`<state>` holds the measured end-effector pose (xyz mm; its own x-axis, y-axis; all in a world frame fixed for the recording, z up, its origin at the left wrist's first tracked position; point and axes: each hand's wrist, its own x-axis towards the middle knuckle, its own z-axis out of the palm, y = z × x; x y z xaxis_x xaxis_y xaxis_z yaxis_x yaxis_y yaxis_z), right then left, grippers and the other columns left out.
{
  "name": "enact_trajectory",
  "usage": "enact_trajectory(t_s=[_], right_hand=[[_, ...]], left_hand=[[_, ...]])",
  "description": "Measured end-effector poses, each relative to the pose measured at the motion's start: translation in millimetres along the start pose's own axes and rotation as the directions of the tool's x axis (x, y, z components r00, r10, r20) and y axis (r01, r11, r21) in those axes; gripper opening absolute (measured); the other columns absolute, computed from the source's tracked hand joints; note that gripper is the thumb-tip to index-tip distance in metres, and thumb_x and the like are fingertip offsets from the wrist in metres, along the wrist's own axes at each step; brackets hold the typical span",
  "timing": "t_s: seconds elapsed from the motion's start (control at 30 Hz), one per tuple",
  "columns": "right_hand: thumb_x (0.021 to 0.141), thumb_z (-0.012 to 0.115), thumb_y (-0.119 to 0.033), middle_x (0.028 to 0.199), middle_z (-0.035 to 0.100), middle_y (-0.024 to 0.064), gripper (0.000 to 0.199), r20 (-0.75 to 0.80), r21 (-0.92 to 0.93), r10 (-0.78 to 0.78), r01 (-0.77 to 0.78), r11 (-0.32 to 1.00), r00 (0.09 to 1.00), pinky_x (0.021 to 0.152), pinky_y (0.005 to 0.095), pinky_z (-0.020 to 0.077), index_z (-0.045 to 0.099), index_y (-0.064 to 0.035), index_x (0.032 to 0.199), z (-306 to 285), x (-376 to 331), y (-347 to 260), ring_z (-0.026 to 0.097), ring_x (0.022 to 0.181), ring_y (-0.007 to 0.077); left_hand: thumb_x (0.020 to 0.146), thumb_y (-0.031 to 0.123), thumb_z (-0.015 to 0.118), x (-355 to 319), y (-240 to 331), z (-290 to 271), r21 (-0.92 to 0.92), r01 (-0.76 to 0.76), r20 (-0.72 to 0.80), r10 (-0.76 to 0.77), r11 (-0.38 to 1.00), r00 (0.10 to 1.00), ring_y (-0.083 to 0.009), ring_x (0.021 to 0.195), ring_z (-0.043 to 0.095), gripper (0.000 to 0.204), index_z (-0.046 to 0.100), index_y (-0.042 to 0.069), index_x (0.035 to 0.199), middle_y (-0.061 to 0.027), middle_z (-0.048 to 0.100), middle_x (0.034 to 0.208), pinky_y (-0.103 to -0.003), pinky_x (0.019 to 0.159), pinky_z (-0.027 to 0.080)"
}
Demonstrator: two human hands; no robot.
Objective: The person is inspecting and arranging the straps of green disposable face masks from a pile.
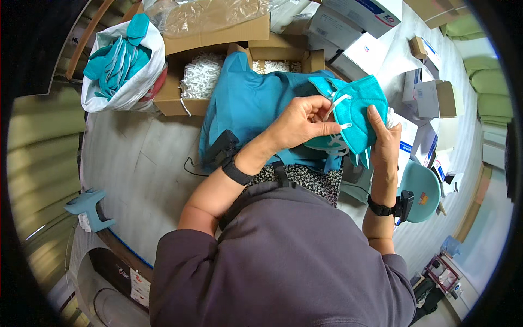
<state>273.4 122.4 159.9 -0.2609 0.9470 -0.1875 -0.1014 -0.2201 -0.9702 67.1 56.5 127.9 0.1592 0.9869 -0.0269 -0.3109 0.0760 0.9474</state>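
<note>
A: Where do we have the teal mask (355,117)?

B: Over the right end of the blue cloth (256,90). Our right hand (386,140) clamps it, thumb flat on the front, the other fingers mostly hidden behind.

A: And our left hand (299,124)?

B: Also above the cloth, at the mask's left edge. Thumb and fingertips look pinched on a thin white strap (342,100); how firmly, we cannot tell.

A: What could spoil things for us?

B: First, the strap. We seem to have only a short bit of it, so it could slip out, or strain where it meets the mask if we tug too hard.

A: Second?

B: The other teal masks (327,143) bunched beneath, just over the cloth. If our right hand relaxes to shift its hold, 1 or more could drop. Their loose straps could snag ours too, since they hang so close together.

A: Anything beyond the cloth?

B: The white bag (129,94) to its left is heaped with masks; a knock might spill some. Just left of the cloth's far end, a carton (170,98) holds tangled white loops (201,79), which we might pull out in clumps.
</note>
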Motion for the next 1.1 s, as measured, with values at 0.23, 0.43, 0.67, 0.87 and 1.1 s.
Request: enact_trajectory(t_s=[0.23,0.43,0.67,0.87,1.1], right_hand=[[0.092,0.066,-0.011,0.095,0.07,0.0059,0.017,-0.029,-0.011,0.024,-0.025,1.0,0.999,0.072,0.0244,0.053,0.067,0.0003,0.105,-2,-3,-2,0.065,0.081,0.0098],[0.092,0.066,-0.011,0.095,0.071,0.0093,0.023,-0.057,-0.044,0.016,-0.018,0.999,0.998,0.067,0.0261,0.0551,0.065,0.0044,0.109,-32,-7,-2,0.067,0.076,0.013],[0.083,0.075,-0.045,0.084,0.065,-0.0006,0.041,-0.163,0.228,0.454,-0.415,0.881,0.876,0.046,0.019,0.0403,0.066,-0.0103,0.102,-50,-7,26,0.055,0.055,0.0057],[0.095,0.064,-0.022,0.071,0.053,-0.0047,0.019,-0.173,0.725,0.161,0.015,0.689,0.972,0.042,0.0189,0.0229,0.064,-0.0039,0.096,-94,-11,19,0.028,0.045,0.0031],[0.094,0.064,-0.014,0.076,0.061,-0.0051,0.01,-0.029,-0.012,-0.043,0.043,0.999,0.999,0.048,0.0186,0.0308,0.069,-0.0064,0.096,37,-13,15,0.045,0.058,0.0005]], left_hand=[[0.086,0.012,0.074,-15,6,-4,0.147,-0.122,0.198,0.091,0.982,0.976,-0.0046,0.085,0.048,0.016,0.066,0.004,0.097,0.0011,0.053,0.101,-0.02,0.069,0.041],[0.097,0.023,0.06,-41,41,-69,-0.781,-0.073,0.182,0.338,0.62,0.923,-0.0069,0.056,0.038,0.022,0.056,0.003,0.087,-0.0051,0.05,0.094,-0.021,0.049,0.032],[0.1,0.031,0.051,-25,26,-41,-0.585,0.065,-0.016,-0.091,0.808,0.996,-0.0093,0.057,0.047,0.03,0.054,0.008,0.081,-0.0073,0.056,0.082,-0.02,0.046,0.033],[0.099,0.032,0.05,-19,30,-25,-0.252,0.253,-0.012,-0.264,0.934,0.964,-0.0081,0.058,0.05,0.032,0.057,0.007,0.08,-0.0043,0.06,0.077,-0.019,0.046,0.035],[0.102,0.026,0.048,-6,19,4,0.188,0.274,0.102,-0.296,0.943,0.95,-0.0054,0.051,0.049,0.034,0.061,0.002,0.081,-0.0027,0.058,0.069,-0.021,0.046,0.038]])
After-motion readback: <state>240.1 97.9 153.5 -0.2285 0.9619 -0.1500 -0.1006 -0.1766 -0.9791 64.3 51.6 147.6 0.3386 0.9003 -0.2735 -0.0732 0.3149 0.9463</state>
